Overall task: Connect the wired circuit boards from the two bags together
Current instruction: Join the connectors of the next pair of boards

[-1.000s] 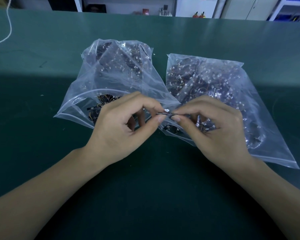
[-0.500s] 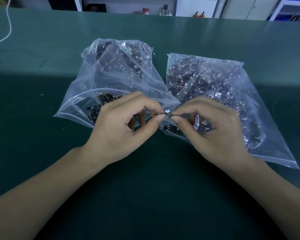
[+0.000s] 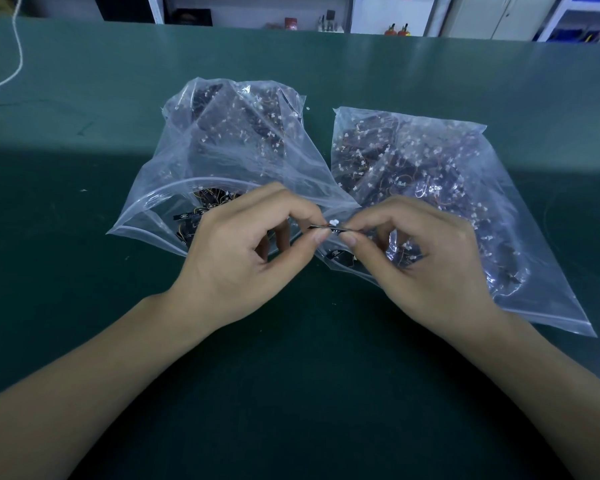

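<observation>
Barely shifted over the last second: left hand (image 3: 243,258) and right hand (image 3: 426,261) stayed fingertip to fingertip at the centre of the view, each pinching one end of the small dark circuit boards (image 3: 328,229), the right thumb having crept a touch closer to the joint. Held level just above the worktop (image 3: 84,306), over the gap between the two bag mouths, with a white connector (image 3: 333,222) showing on top right where the two pieces met. Looked like the mating step itself, judging by that lack of travel: alignment done, only a squeeze under way. Could not tell whether the plug had fully seated; too small and partly hidden by fingertips.

Sat at about 11 o'clock from the hands, the left bag (image 3: 222,157), clear plastic, mouth gaping toward the wrists, dark boards and thin wires spilling near its lip. Lay at about 1 o'clock, the right bag (image 3: 447,174), flatter, packed with more boards and white plugs, its near edge under the right hand's fingers. Trailed off at far 10 o'clock, a white cord (image 3: 14,64).

Probably called for a short, straight press next, kept in line so the tiny pins would not bend.
</observation>
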A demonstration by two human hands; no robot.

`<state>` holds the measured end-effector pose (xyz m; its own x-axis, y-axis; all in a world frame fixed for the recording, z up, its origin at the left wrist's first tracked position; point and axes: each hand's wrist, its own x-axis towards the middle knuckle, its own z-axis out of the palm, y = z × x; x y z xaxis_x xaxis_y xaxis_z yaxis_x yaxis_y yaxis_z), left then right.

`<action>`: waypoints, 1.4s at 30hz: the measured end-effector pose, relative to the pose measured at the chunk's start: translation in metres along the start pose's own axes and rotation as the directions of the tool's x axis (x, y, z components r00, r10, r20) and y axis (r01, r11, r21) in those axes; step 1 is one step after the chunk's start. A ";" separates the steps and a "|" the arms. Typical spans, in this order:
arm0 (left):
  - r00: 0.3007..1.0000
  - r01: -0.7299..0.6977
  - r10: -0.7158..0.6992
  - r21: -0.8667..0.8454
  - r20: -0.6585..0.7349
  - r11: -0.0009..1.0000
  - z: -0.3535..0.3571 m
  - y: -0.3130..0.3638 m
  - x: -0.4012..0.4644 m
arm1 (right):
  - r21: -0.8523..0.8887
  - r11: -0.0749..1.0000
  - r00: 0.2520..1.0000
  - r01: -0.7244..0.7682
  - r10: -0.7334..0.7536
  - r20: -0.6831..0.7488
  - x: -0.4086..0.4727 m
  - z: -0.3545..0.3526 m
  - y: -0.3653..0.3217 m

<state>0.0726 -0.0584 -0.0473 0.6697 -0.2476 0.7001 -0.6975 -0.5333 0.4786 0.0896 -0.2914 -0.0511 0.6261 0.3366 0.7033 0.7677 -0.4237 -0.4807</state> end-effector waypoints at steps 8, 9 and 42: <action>1.000 -0.004 0.004 0.019 -0.019 1.000 0.000 -0.001 0.000 | -0.010 1.000 1.000 -0.002 0.002 0.001 0.001 0.000 -0.001; 0.999 0.002 -0.001 0.032 -0.037 0.999 0.001 -0.001 0.000 | -0.014 1.000 1.000 -0.004 0.004 0.001 0.001 0.000 -0.001; 0.944 -0.330 0.318 0.348 0.092 0.878 0.001 -0.004 0.001 | -0.069 0.996 0.998 -0.052 0.049 -0.039 -0.003 0.001 0.003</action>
<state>0.0761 -0.0574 -0.0493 0.4335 -0.4775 0.7642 -0.7442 -0.6680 0.0047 0.0905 -0.2927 -0.0551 0.6573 0.2820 0.6989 0.7231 -0.4974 -0.4794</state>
